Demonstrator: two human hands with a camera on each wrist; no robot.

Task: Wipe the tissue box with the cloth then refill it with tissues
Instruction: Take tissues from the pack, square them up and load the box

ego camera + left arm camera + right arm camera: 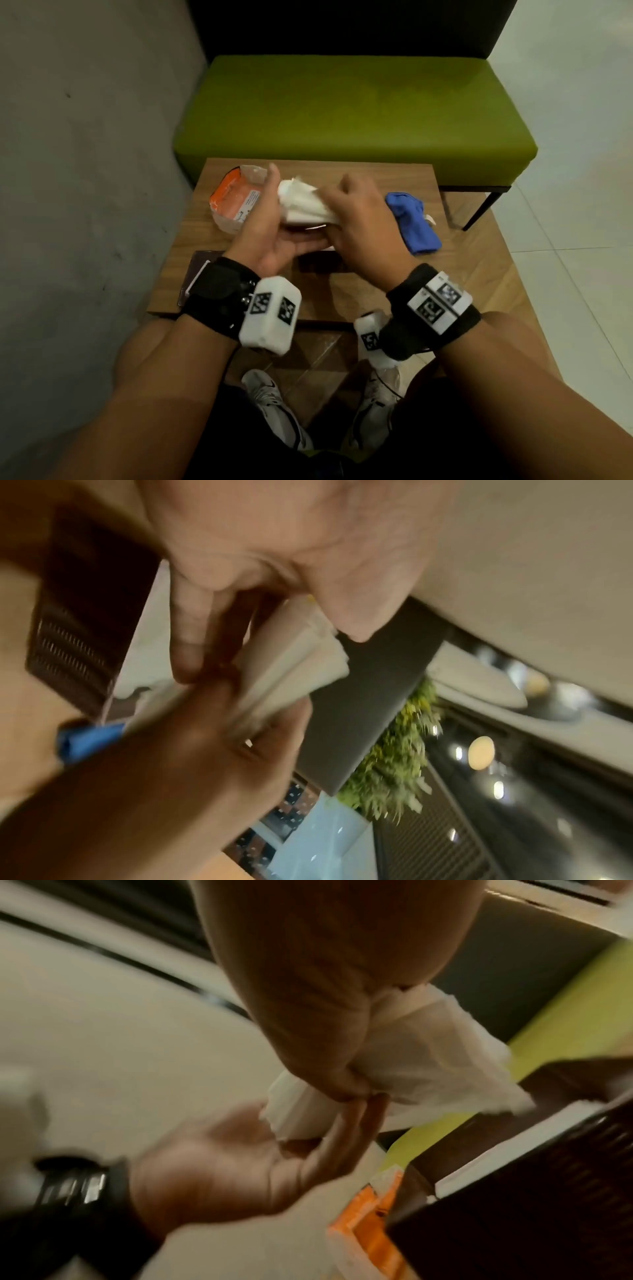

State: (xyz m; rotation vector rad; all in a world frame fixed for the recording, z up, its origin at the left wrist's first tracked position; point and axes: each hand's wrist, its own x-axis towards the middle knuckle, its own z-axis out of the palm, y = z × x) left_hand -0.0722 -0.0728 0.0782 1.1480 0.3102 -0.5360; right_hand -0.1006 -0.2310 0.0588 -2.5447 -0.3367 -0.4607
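Observation:
A stack of white tissues [301, 202] is held above the middle of the wooden table [394, 274]. My right hand [359, 219] grips its right end, with the fingers curled round it [428, 1053]. My left hand [281, 240] lies palm up beneath the stack, fingers straight and thumb raised at its far side [240, 1164]. The dark brown tissue box [318, 263] sits under both hands, mostly hidden; its slatted side [78, 631] shows in the left wrist view. The blue cloth [414, 222] lies crumpled on the table to the right.
An opened orange tissue pack [236, 202] lies at the table's back left. A flat dark piece [197, 277] rests at the front left edge. A green bench [342, 113] stands behind the table, a grey wall [85, 171] to the left.

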